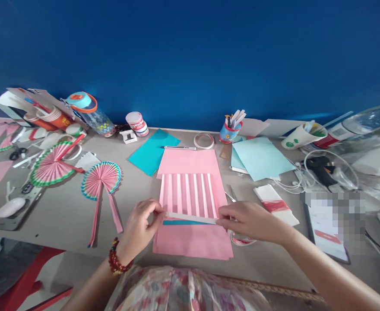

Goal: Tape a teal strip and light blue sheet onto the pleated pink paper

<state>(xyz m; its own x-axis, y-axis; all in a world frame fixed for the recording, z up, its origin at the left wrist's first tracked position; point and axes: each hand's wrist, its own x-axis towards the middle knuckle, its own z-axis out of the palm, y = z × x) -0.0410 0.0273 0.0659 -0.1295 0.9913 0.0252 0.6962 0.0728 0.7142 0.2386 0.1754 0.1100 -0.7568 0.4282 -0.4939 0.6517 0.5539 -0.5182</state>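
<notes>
A pink paper sheet (190,194) lies in front of me, its middle pleated into accordion folds. My left hand (141,224) pinches the left end of the nearest fold. My right hand (245,220) pinches the right end of the same fold. A thin teal strip (185,223) shows just under the fold between my hands. More flat pink sheets (193,244) lie beneath, reaching toward the table's front edge.
Two finished pink paper fans (101,179) (52,166) lie at the left. A teal sheet (153,151), tape ring (204,141) and pen cup (230,129) sit behind. Light blue sheets (259,157), a glue gun (321,170) and cables are at the right.
</notes>
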